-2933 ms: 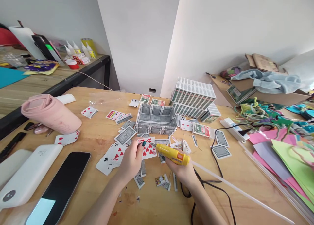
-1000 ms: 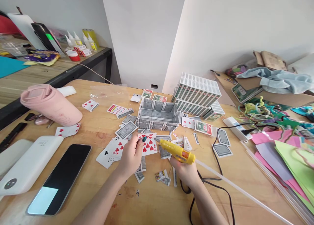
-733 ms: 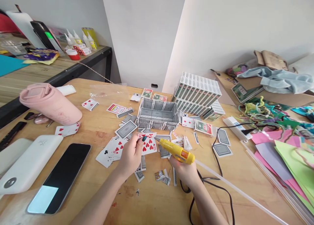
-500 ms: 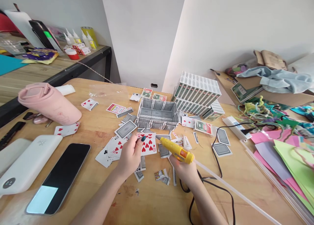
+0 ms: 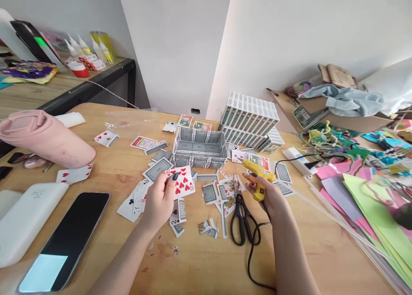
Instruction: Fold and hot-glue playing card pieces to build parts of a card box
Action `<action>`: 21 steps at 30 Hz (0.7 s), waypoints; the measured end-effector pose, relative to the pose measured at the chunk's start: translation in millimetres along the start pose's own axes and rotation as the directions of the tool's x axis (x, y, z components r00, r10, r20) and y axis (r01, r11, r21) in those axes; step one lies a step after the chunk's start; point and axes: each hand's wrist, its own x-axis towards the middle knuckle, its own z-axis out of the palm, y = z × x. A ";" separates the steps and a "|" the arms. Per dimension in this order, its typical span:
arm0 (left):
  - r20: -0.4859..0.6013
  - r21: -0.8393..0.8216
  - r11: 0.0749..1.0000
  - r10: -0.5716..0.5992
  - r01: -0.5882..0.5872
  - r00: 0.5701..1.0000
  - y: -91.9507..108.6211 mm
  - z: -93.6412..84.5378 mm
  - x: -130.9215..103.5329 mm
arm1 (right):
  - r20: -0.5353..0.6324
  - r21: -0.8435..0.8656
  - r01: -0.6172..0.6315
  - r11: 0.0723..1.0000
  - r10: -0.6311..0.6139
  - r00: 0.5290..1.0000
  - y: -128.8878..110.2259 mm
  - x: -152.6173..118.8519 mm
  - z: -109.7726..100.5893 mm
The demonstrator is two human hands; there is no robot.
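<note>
Between its thumb and fingers my left hand (image 5: 162, 198) pinches a ten of hearts card (image 5: 184, 184), face up. My right hand (image 5: 268, 194) is around a yellow glue gun (image 5: 260, 172), over the right part of the table. Behind the held card sits an open box (image 5: 199, 149) made of grey-backed playing cards. Black-handled scissors (image 5: 241, 215) lie between my hands, blades pointing away. Cut card pieces (image 5: 208, 228) and whole cards (image 5: 133, 200) are scattered round the box.
Stacked card packs (image 5: 249, 117) stand behind the box at right. A pink tumbler (image 5: 54, 140), a white power bank (image 5: 32, 217) and a phone (image 5: 69, 239) lie at left. The gun's black cord (image 5: 249, 265) loops near the front. Coloured paper (image 5: 363, 213) and a power strip (image 5: 299, 162) are at right.
My right hand has moved right and away from the card with the glue gun, uncovering the scissors. My left hand still holds the card. The view has shifted slightly right.
</note>
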 end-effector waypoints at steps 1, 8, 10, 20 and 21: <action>0.002 -0.001 1.000 0.005 -0.005 1.000 -0.9 0.2 0.3 | 0.017 0.018 -0.020 1.000 0.020 1.000 -1.2 2.0 -4.2; 0.002 0.009 1.000 0.010 -0.010 1.000 -2.7 -0.7 2.3 | -0.099 -0.381 0.015 0.925 -0.057 0.994 1.4 9.7 -19.9; -0.004 0.017 1.000 0.019 -0.019 1.000 -3.4 -0.6 2.3 | -0.158 -0.633 0.005 0.774 -0.135 0.978 2.1 9.9 -21.3; 0.034 0.027 1.000 -0.003 0.002 0.999 -3.8 1.1 1.0 | 0.005 -0.999 0.030 0.028 -0.646 0.763 2.8 -4.7 -15.1; 0.035 0.030 1.000 -0.007 0.006 0.999 -3.5 1.4 1.1 | 0.023 -0.999 0.047 0.017 -0.671 0.741 4.6 -6.7 -10.8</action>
